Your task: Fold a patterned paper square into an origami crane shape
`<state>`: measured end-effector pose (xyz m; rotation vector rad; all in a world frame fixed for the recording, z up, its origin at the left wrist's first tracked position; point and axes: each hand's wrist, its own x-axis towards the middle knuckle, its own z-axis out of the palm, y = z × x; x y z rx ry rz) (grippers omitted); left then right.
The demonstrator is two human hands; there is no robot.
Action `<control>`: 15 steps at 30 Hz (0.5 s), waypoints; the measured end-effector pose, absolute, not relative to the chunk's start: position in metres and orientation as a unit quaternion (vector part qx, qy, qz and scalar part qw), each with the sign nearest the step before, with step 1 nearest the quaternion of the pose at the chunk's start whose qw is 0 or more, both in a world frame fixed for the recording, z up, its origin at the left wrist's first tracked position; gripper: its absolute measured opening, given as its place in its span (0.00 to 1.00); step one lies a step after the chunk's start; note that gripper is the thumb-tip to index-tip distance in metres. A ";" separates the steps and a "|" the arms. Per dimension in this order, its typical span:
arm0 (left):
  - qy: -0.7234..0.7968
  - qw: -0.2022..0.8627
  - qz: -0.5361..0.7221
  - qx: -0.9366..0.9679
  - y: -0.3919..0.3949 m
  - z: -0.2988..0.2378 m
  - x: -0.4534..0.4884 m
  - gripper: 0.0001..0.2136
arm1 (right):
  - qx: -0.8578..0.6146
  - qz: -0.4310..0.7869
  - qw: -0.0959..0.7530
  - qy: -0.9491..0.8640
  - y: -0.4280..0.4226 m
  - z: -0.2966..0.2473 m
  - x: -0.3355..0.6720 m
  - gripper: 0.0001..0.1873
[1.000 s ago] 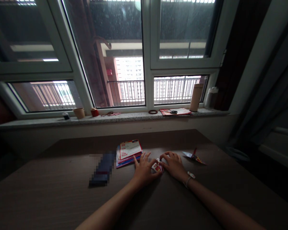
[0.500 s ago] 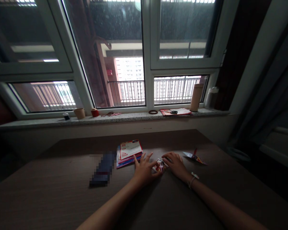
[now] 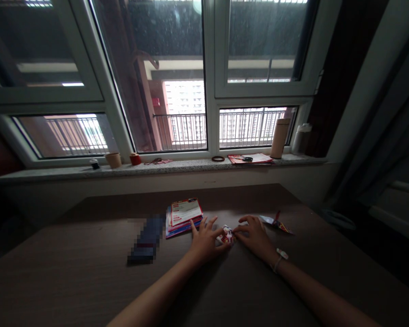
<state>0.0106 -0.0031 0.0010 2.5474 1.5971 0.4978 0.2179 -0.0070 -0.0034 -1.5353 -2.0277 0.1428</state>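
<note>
A small piece of folded printed paper [image 3: 226,234], white with red and dark patches, lies on the table between my two hands. My left hand [image 3: 206,240] holds its left and near sides with thumb and index finger, the other fingers spread toward the card stack. From the other side, my right hand [image 3: 254,234], with a bracelet at the wrist, pinches the paper's right edge with its fingertips. Part of the paper is hidden under the fingers. Just beyond my left fingertips is a stack of printed cards [image 3: 187,212].
A dark blue pixelated object [image 3: 146,240] lies left of the stack. Right of my right hand is a folded colourful paper shape [image 3: 277,224]. The windowsill [image 3: 187,166] holds a paper cup [image 3: 113,160], a red spool [image 3: 135,159], scissors [image 3: 247,159] on papers and a tan bottle [image 3: 280,138].
My right hand has shifted slightly right, and its fingertips now sit at the paper's right edge, uncovering more of the paper. My left hand has stayed nearly still.
</note>
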 end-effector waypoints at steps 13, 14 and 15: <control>0.525 0.058 0.155 0.835 -0.003 0.003 0.012 0.16 | -0.590 0.013 0.275 -0.759 -0.006 -0.003 0.212 0.07; 0.525 0.060 0.153 0.835 -0.003 0.003 0.011 0.16 | -0.590 0.021 0.279 -0.758 -0.005 -0.003 0.213 0.07; 0.526 0.060 0.152 0.834 -0.003 0.002 0.011 0.17 | -0.588 0.030 0.282 -0.757 -0.005 -0.003 0.214 0.08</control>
